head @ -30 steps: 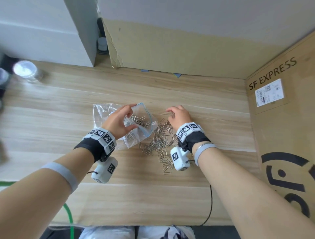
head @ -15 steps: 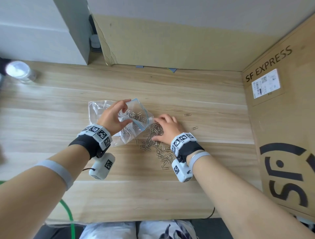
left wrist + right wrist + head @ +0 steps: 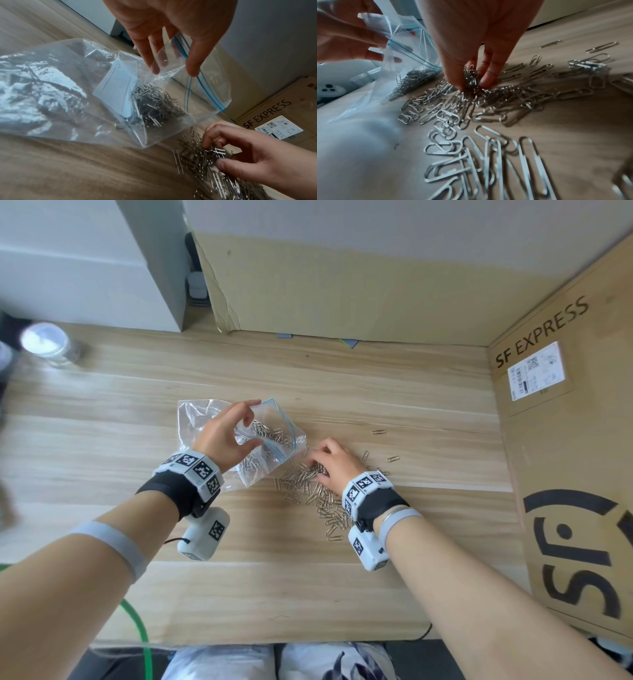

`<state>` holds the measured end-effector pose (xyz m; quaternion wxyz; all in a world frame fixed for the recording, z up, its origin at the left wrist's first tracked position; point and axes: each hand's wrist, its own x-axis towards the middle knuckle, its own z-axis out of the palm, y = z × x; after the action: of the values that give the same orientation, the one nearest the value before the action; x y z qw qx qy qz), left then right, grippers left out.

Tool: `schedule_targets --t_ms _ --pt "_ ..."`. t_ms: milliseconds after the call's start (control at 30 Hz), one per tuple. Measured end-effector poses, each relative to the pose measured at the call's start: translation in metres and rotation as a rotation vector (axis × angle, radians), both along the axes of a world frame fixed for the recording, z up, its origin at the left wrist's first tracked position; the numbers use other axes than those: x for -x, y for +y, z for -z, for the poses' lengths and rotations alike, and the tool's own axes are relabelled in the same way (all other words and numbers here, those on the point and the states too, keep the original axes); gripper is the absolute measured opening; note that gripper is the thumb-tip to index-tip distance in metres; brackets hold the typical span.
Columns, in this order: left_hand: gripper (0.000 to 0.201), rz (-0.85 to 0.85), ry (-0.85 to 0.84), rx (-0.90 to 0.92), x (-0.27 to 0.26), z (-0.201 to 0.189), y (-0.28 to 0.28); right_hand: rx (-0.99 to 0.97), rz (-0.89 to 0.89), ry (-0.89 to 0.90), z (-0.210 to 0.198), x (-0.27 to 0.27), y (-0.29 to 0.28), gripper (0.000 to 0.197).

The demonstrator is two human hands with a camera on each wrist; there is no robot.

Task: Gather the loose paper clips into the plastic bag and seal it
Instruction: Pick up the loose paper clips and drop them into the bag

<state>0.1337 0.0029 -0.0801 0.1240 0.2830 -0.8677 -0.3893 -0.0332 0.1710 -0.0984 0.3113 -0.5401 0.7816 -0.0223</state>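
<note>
A clear zip bag (image 3: 270,422) (image 3: 202,94) (image 3: 409,44) with a blue seal line lies on the wooden table, its mouth turned right and held apart. My left hand (image 3: 236,429) (image 3: 173,70) pinches the bag's upper lip between thumb and fingers. Several silver clips lie inside the bag (image 3: 154,102). A loose pile of paper clips (image 3: 322,498) (image 3: 488,108) spreads just right of the bag's mouth. My right hand (image 3: 322,467) (image 3: 471,79) sits on the pile's left part, fingertips pinching a bunch of clips (image 3: 214,150). A white label (image 3: 116,86) shows through the bag.
A large SF EXPRESS cardboard box (image 3: 565,440) stands along the right side. Another cardboard sheet (image 3: 342,285) walls the back. A clear lidded jar (image 3: 48,344) stands far left. Stray clips (image 3: 378,432) lie right of the pile. A green cable (image 3: 137,628) hangs at the table's front edge.
My right hand has swept left and nearer, from the pile's far right edge to beside the bag's mouth, and now pinches a bunch of clips. The left hand keeps holding the bag open.
</note>
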Motion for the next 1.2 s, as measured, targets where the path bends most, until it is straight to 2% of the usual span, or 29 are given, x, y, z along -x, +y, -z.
schedule_targets --t_ms 100,233,467,567,800,933,1033,1133,1200 --pt "0.034 0.008 -0.011 0.007 -0.001 0.0 0.001 0.011 -0.022 0.009 -0.003 -0.001 -0.001 0.029" --pt "0.029 0.044 -0.02 0.041 -0.001 0.0 0.003 -0.009 0.039 0.017 -0.001 -0.003 -0.003 0.038" --pt "0.016 0.069 -0.057 0.094 0.001 0.002 0.006 0.059 0.266 -0.046 -0.009 0.006 -0.015 0.012" --pt "0.019 0.075 -0.067 0.075 0.0 0.002 0.007 0.154 0.298 -0.079 -0.024 0.008 -0.029 0.011" --pt "0.04 0.071 -0.109 0.008 0.002 -0.004 0.012 0.329 0.228 -0.173 -0.047 -0.017 -0.076 0.017" --pt "0.04 0.037 -0.08 0.005 0.003 -0.002 0.012 0.268 0.174 -0.207 -0.044 -0.029 -0.083 0.018" --pt "0.041 0.027 -0.06 0.021 0.001 -0.002 0.01 0.258 0.211 -0.25 -0.046 -0.025 -0.077 0.023" --pt "0.042 0.0 -0.038 0.025 -0.002 -0.002 0.008 0.273 0.312 -0.164 -0.043 -0.009 -0.063 0.028" --pt "0.04 -0.02 -0.012 0.009 -0.005 -0.002 0.007 0.211 0.354 -0.1 -0.034 0.001 -0.052 0.025"
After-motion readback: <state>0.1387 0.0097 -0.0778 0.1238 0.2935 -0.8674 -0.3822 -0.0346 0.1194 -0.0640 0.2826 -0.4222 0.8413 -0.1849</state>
